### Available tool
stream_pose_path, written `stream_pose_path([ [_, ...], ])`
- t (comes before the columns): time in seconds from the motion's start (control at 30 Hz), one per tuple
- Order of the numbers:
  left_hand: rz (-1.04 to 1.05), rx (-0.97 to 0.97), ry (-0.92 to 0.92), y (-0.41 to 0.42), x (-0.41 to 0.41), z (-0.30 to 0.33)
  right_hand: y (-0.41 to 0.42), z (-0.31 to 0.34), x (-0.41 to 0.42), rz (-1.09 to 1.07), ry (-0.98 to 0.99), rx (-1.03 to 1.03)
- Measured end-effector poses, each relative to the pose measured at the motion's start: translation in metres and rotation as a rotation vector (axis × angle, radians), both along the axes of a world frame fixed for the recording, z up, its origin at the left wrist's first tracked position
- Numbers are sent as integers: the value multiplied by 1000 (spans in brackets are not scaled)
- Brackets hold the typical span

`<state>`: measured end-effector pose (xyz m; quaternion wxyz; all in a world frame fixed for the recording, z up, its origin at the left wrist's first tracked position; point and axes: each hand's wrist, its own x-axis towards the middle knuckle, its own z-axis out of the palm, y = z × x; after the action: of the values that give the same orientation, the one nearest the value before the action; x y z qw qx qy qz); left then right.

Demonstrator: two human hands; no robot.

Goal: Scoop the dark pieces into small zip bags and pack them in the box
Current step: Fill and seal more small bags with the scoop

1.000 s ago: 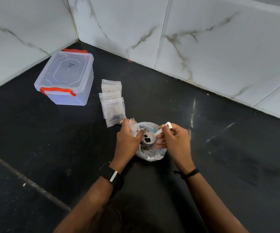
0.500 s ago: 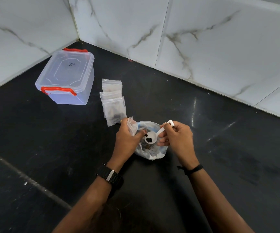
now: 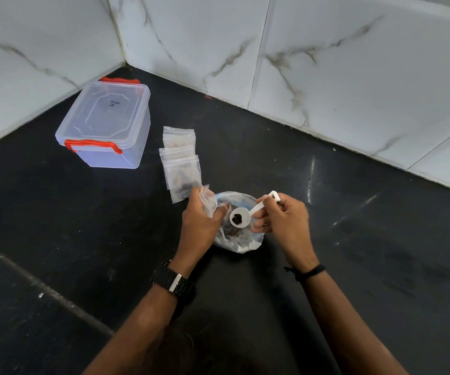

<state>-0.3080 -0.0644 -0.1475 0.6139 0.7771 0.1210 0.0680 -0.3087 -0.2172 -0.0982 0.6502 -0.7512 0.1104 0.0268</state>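
Observation:
My left hand (image 3: 200, 221) pinches a small clear zip bag (image 3: 208, 201) beside a larger plastic bag (image 3: 238, 240) that holds dark pieces. My right hand (image 3: 283, 216) grips the handle of a white scoop (image 3: 241, 216). A few dark pieces (image 3: 237, 219) lie in the scoop's bowl, which hovers over the large bag, just right of the small bag. A clear plastic box (image 3: 107, 125) with red latches stands shut at the upper left. Several small zip bags (image 3: 182, 163) lie overlapped on the black surface between the box and my hands.
White marble-look walls (image 3: 326, 63) meet in a corner behind the box. The black floor surface (image 3: 380, 239) stretches to the right and toward me. A pale seam (image 3: 42, 288) crosses it at the lower left.
The scoop has lifted out of the large bag with dark pieces in its bowl. My left hand keeps hold of the small bag beside it.

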Motion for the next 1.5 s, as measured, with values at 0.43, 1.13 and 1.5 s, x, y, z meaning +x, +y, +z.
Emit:
stream_pose_path([
  [0.43,72,-91,-69,1,-8,7,-1,1,-3,114,-119,-197],
  [1.13,61,330,-211,10,-21,23,16,56,-30,211,-426,74],
  [1.5,54,145,-172,4,-24,47,18,37,-39,417,-789,-538],
])
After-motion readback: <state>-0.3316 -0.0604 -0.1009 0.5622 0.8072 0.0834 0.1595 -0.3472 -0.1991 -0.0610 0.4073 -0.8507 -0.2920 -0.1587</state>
